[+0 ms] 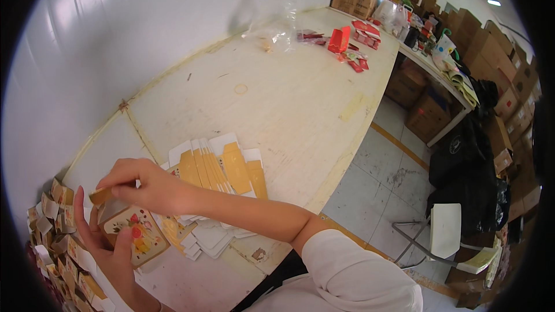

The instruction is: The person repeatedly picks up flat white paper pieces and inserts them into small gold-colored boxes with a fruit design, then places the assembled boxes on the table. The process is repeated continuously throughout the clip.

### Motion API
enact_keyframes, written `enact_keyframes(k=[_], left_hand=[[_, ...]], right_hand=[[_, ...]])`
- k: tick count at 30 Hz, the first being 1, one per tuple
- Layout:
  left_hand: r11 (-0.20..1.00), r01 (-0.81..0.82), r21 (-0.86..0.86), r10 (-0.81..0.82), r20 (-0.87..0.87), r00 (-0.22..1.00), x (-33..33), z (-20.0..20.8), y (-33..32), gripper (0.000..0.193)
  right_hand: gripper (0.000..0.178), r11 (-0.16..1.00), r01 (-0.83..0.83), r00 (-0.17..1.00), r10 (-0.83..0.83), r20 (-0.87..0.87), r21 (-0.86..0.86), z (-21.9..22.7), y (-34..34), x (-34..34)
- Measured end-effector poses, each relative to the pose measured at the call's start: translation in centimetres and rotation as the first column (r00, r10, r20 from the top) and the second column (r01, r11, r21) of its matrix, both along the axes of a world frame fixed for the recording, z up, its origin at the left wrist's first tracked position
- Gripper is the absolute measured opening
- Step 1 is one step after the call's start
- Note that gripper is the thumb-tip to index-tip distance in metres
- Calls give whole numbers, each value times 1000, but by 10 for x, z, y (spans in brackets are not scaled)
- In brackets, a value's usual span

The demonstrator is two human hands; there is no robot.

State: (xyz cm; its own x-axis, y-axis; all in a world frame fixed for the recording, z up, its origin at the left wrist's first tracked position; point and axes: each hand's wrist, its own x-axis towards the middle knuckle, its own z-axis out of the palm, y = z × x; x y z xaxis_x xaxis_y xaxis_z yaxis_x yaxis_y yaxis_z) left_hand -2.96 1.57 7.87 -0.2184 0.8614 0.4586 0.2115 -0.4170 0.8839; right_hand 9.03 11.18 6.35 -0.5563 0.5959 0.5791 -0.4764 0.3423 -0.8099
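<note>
left hand [110,248] cupping small printed box [134,234]; right hand [144,185] pinching its flap

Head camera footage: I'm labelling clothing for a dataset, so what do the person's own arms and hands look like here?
Both hands are bare, with no gloves. The right hand leads to a bare forearm, with a white sleeve pushed up near the elbow. The left hand shows no sleeve in frame. No rings or watch are visible.
</note>
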Motion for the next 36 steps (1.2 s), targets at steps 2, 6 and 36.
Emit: enact_keyframes(k=[2,6,36], left_hand=[[999,-30,-10,30,7,1000,-9,-2,2,76],[1000,-28,1,28,26,999,-17,-4,1,75],[38,-699,714,622,-564,-543,-174,1,-12,51]], right_hand=[[23,992,37,997,-46,67,124,5,-5,2],[24,990,-78,995,69,71,122,10,-4,6],[46,849,462,878,-479,5,255,12,0,14]])
